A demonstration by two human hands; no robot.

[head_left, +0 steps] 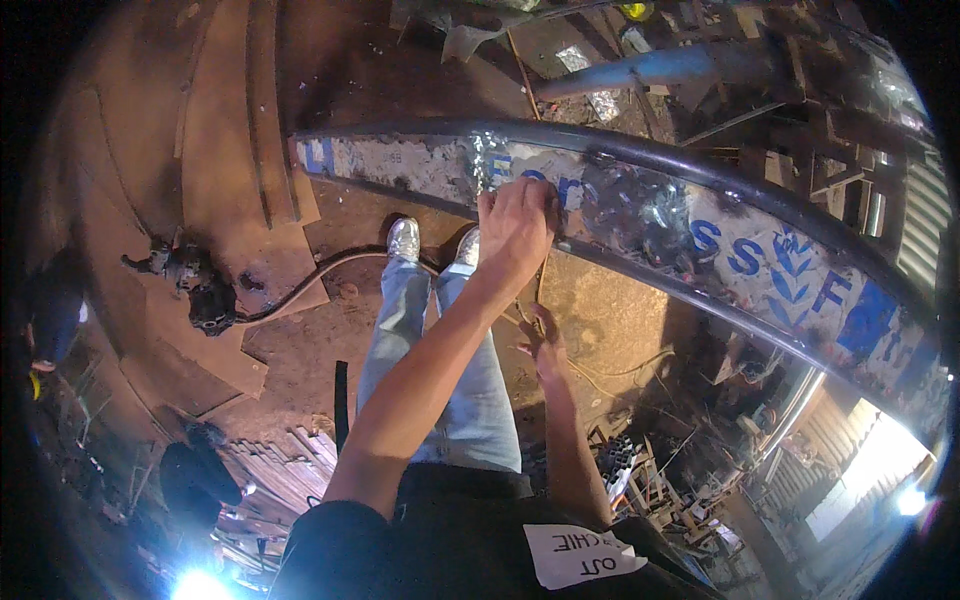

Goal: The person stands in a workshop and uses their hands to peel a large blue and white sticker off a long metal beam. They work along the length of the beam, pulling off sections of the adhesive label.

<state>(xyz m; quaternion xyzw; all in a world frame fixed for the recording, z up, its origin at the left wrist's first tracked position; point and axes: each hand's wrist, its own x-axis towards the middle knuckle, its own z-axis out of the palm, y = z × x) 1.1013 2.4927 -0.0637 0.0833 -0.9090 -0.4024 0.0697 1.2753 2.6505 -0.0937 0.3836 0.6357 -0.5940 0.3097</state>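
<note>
A long curved panel (pixel 660 205) with a worn white face, blue lettering and dark tube edges spans the view from the upper left to the right. My left hand (pixel 518 222) lies over its near edge, fingers curled against the face. What those fingers grip is hidden under the hand. Below it, my right hand (pixel 545 342) is in front of my legs, its fingers bent around a thin cord (pixel 541 285). This cord runs up toward the left hand and the panel's edge; where it ends is hidden.
A dark machine (pixel 208 290) with a thick hose (pixel 320 272) sits on brown sheets (pixel 150 200) at the left. Metal bars (pixel 290 460) lie at the lower left. Scrap (pixel 660 490) is piled at the lower right, and a blue tube (pixel 650 72) lies beyond the panel.
</note>
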